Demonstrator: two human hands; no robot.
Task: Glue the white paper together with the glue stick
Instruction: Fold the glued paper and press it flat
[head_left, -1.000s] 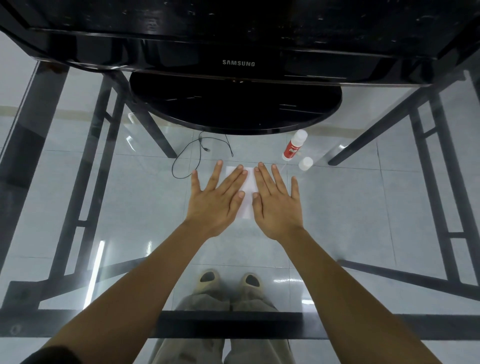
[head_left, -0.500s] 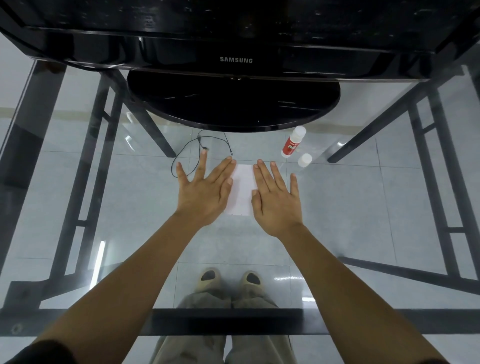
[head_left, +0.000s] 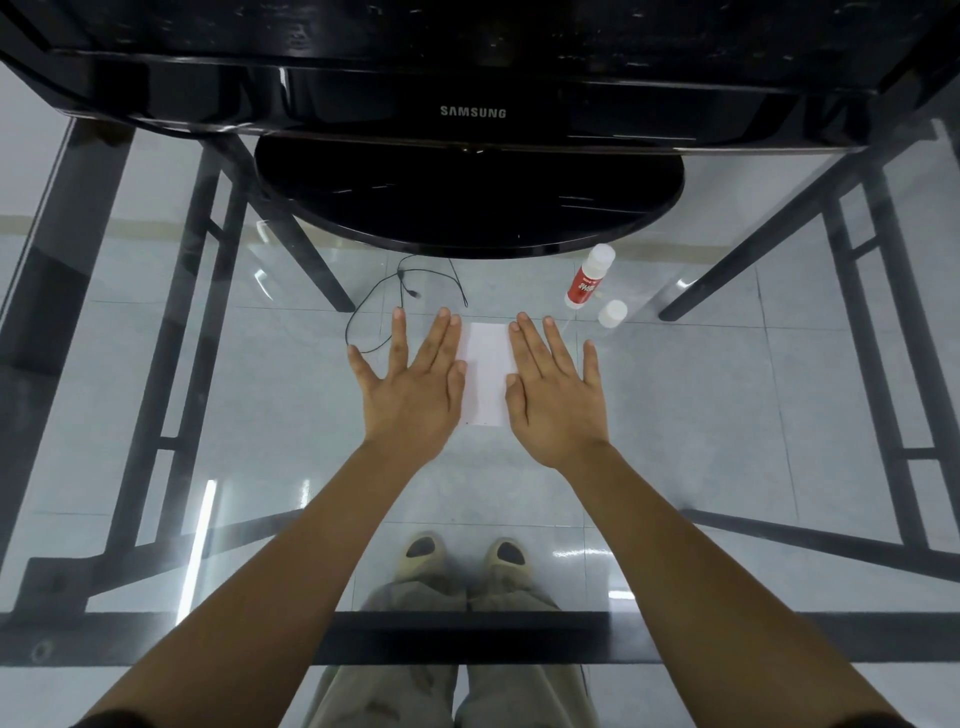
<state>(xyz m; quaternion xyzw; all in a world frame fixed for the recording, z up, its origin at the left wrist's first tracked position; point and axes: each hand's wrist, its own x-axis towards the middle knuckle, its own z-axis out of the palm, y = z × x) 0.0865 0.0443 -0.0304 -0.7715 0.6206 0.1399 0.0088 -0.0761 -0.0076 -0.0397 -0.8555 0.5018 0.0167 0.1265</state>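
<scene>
The white paper (head_left: 487, 375) lies flat on the glass table (head_left: 727, 415), a narrow strip of it showing between my hands. My left hand (head_left: 410, 387) lies palm down, fingers spread, at the paper's left edge. My right hand (head_left: 556, 389) lies palm down over the paper's right edge. Neither hand holds anything. The glue stick (head_left: 589, 275), white with a red label, lies on the table beyond my right hand. Its white cap (head_left: 612, 313) stands apart, just to the right of it.
A black Samsung monitor (head_left: 472, 111) with a round base (head_left: 467, 208) stands at the far side of the table. A thin black cable (head_left: 395, 296) curls in front of the base, near my left fingertips. Black table frame bars show through the glass.
My hands have slid apart over the paper, the left one moving further left, so more of the white strip shows between them.
</scene>
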